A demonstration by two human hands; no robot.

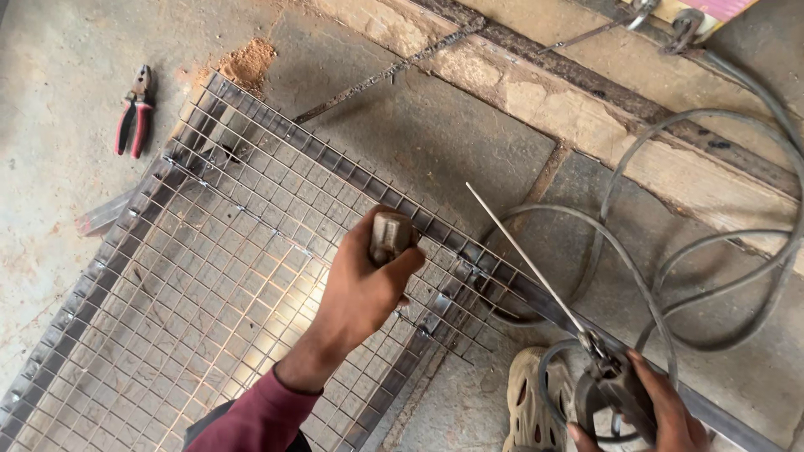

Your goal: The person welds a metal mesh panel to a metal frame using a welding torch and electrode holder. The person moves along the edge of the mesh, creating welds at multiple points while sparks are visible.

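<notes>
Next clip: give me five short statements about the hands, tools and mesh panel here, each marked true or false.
1. The left hand grips a small grey block above the wire mesh panel. True.
2. The right hand is empty. False: it holds an electrode holder with a thin welding rod sticking out.
3. Red-handled pliers lie on the floor beyond the panel's far corner. True.
4. The rod's tip touches the mesh. False: it points up, clear of the panel.
5. Grey cables loop across the floor on the right. True.
</notes>
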